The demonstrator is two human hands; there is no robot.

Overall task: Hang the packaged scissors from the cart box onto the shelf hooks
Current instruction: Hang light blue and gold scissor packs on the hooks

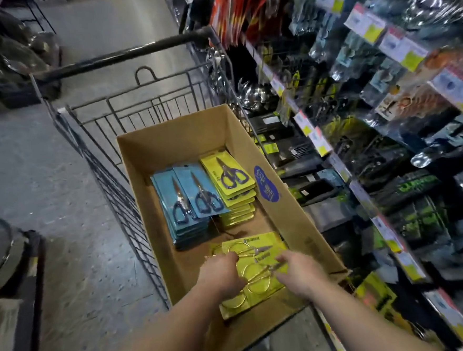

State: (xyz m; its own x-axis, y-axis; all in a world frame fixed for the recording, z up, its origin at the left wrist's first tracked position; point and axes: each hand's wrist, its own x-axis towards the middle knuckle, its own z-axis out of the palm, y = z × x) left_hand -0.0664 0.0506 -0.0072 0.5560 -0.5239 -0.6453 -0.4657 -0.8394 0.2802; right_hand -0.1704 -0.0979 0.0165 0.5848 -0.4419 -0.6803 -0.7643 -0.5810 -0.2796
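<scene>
**Both hands down on the yellow packs at the near end of the box**

Your left hand (220,272) and right hand (297,273) sit apart, fingers spread and resting on the loose pile of yellow scissor packs (255,272) directly under them. Whether either hand has actually closed on a pack, you cannot tell from here.

Expect these packs to be light, flat and fairly stiff: a card back with a slick clear front over gold-handled scissors. The plastic will likely slide against its neighbours, so pinch one card by an edge, thumb on top and fingers beneath, rather than pressing on the face. Take hold away from the hanging hole (its end is not clear in this pile) so the hook can pass through.

Beyond your fingertips lie two tidier stacks: blue packs (191,200) ahead of your left hand, yellow-green packs (229,175) ahead of your right, each with dark-handled scissors.

The cardboard box (296,217) sits in the wire cart (100,157). The shelf (386,137) runs along beyond your right hand.

Writing: a blue oval stamp (266,183) on the box's right wall holds characters too blurred to read. Printed lines on the yellow cards and the shelf price tags are also illegible.
</scene>
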